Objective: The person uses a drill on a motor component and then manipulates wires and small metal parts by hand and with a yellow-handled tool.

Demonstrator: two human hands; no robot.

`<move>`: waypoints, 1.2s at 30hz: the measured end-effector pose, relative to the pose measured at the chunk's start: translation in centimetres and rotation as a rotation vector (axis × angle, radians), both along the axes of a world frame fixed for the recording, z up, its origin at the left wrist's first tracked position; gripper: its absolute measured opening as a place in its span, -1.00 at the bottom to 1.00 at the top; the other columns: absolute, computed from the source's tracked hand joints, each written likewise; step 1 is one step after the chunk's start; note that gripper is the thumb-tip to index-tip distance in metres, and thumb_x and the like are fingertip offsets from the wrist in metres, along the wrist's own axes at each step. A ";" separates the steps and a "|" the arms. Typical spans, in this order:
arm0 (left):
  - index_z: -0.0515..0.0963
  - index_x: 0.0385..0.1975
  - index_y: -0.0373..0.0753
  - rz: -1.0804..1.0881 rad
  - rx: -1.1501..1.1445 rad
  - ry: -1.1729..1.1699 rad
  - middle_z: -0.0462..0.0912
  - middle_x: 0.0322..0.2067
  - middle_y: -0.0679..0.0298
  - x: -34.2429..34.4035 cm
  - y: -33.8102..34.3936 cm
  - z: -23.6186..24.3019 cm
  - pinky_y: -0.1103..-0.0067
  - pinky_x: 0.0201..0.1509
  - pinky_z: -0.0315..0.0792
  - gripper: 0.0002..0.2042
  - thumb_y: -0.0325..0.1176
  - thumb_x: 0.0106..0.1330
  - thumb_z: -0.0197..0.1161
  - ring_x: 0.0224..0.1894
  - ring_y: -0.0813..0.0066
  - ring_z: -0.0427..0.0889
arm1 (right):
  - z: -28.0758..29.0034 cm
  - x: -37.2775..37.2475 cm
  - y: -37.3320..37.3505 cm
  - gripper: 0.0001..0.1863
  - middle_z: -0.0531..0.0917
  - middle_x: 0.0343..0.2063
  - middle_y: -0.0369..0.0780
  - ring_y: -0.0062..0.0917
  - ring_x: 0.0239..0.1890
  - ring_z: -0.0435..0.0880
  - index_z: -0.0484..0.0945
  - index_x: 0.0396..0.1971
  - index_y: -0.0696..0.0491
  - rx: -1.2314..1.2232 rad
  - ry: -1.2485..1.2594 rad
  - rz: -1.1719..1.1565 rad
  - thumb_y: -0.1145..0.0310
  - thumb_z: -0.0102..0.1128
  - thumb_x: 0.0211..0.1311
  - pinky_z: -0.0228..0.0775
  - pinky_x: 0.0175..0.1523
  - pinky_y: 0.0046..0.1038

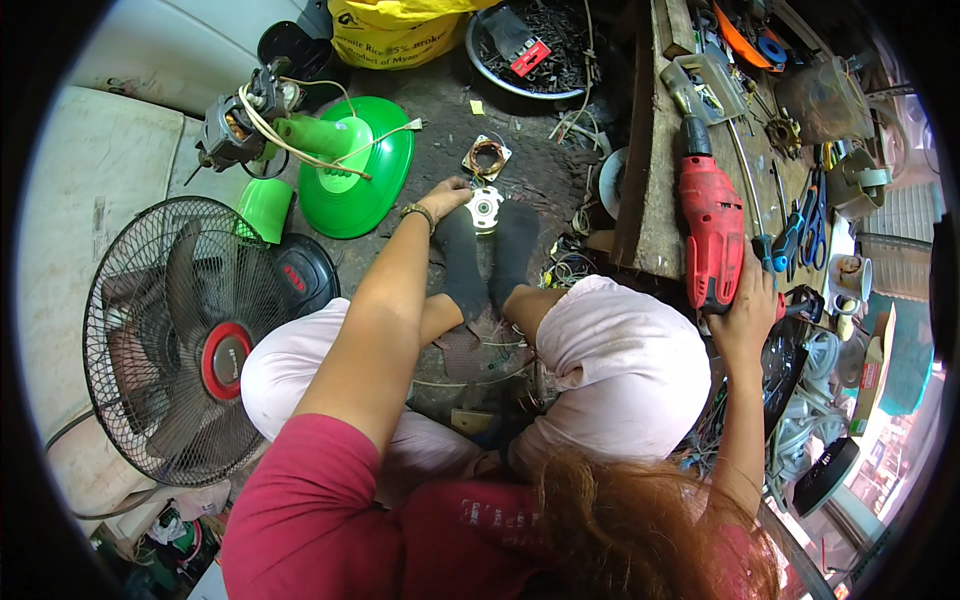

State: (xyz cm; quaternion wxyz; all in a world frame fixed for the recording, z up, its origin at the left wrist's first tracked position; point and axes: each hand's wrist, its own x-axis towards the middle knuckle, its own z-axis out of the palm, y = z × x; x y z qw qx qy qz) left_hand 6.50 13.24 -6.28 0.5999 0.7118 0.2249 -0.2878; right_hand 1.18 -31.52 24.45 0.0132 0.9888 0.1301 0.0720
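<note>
My left hand (449, 197) is closed at the upper left edge of a round, pale metal motor end cover (484, 209), its fingertips partly hidden. The cover sits on the floor between the toes of my dark-socked feet (512, 240). Just beyond it lies a motor stator (487, 157) with copper windings. Over at the right, my right hand (745, 310) is wrapped round the rear of a red power drill (712, 225). The drill lies along the wooden bench's edge, its chuck and bit pointing away from me.
A black fan with a round guard (180, 340) stands at the left. Behind it are a green fan base (365, 170) and an exposed motor (240, 125). A metal basin (480, 70) of small dark parts stands far off. Scissors (815, 215) and screwdrivers (765, 250) crowd the wooden bench (650, 200).
</note>
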 end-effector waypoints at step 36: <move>0.47 -0.14 -0.19 -0.013 0.193 -0.081 0.57 -0.12 0.15 -0.5 -1.6 -1.4 0.45 0.13 0.32 -0.78 -0.33 0.25 0.23 -0.01 0.34 0.49 | 17.4 3.5 5.7 -0.26 0.59 -0.27 -0.15 -0.51 -0.35 0.57 0.31 0.12 0.21 0.926 0.729 -0.112 0.41 0.09 -0.26 0.41 -0.23 -0.50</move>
